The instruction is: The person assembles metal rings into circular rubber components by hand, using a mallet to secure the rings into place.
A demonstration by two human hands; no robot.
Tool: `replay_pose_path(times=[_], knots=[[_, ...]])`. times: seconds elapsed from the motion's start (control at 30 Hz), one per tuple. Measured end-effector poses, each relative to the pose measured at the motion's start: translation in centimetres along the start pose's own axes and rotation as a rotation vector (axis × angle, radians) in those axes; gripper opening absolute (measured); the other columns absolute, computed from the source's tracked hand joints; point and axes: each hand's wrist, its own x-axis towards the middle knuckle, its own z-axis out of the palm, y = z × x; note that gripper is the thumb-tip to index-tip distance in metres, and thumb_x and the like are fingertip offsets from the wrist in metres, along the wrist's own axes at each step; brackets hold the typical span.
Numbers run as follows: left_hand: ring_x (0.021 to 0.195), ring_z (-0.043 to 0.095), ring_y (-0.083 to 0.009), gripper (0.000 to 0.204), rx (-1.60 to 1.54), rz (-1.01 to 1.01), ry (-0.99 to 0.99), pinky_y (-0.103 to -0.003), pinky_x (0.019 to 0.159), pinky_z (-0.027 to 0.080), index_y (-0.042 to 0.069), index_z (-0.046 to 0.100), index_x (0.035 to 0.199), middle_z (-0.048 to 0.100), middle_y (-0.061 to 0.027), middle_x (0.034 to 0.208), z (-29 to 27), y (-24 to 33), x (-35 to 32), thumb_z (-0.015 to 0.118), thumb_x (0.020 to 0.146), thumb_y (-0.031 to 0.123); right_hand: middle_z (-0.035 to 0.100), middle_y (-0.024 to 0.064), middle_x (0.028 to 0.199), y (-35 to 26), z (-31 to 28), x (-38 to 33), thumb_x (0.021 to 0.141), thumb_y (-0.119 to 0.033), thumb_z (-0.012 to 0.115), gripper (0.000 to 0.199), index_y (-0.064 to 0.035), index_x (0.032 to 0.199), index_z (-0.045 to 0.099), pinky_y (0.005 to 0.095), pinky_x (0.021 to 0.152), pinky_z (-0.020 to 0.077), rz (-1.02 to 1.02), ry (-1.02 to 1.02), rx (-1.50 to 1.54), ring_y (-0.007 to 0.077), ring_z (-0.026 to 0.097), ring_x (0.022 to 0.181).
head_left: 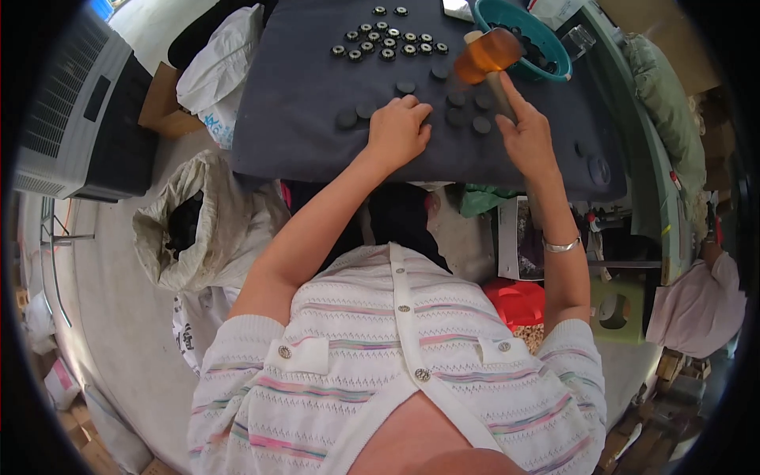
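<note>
My right hand grips the wooden handle of a mallet with an amber, see-through head. The mallet's head is raised above the table, close to a teal basket. My left hand rests on the dark table with its fingers curled down and closed; whatever lies under the fingertips is hidden. Around both hands lie several black discs, with another black disc left of my left hand. Farther back stand several shiny ring-shaped metal parts with dark rims.
The teal basket, holding black pieces, stands at the table's far right. A clear cup is beside it. On the floor to the left are an open woven sack, a white plastic bag and a grey slatted appliance.
</note>
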Motion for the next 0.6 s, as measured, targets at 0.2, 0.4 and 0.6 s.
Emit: replay_pose_path(times=[0.2, 0.4, 0.6], knots=[[0.090, 0.062, -0.0276, 0.026, 0.000, -0.021, -0.023, -0.040, 0.075, 0.051, 0.011, 0.067, 0.098, 0.063, -0.0061, 0.094, 0.0, -0.4, 0.7, 0.069, 0.073, 0.017, 0.063, 0.0212, 0.111, 0.9, 1.5, -0.6, 0.077, 0.003, 0.060, 0.071, -0.0221, 0.142, 0.043, 0.0376, 0.090, 0.0460, 0.134, -0.189, -0.063, 0.0356, 0.061, 0.106], [0.091, 0.062, -0.0280, 0.027, -0.016, -0.045, -0.048, -0.041, 0.075, 0.051, 0.010, 0.067, 0.098, 0.062, -0.0065, 0.095, -0.3, 0.0, 0.4, 0.069, 0.073, 0.016, 0.062, 0.0215, 0.116, 2.4, 1.7, 1.1, 0.077, 0.002, 0.061, 0.071, -0.0211, 0.142, 0.044, 0.0344, 0.091, 0.0456, 0.103, -0.154, -0.023, 0.0357, 0.059, 0.111], [0.092, 0.062, -0.0280, 0.027, -0.045, -0.059, -0.048, -0.041, 0.075, 0.051, 0.010, 0.067, 0.098, 0.063, -0.0067, 0.095, 0.0, -0.1, 0.5, 0.069, 0.072, 0.015, 0.063, 0.0253, 0.093, 0.0, 2.4, 4.5, 0.079, -0.006, 0.062, 0.070, -0.0210, 0.143, 0.040, 0.0462, 0.081, 0.0478, -0.062, -0.010, 0.000, 0.0414, 0.062, 0.091]])
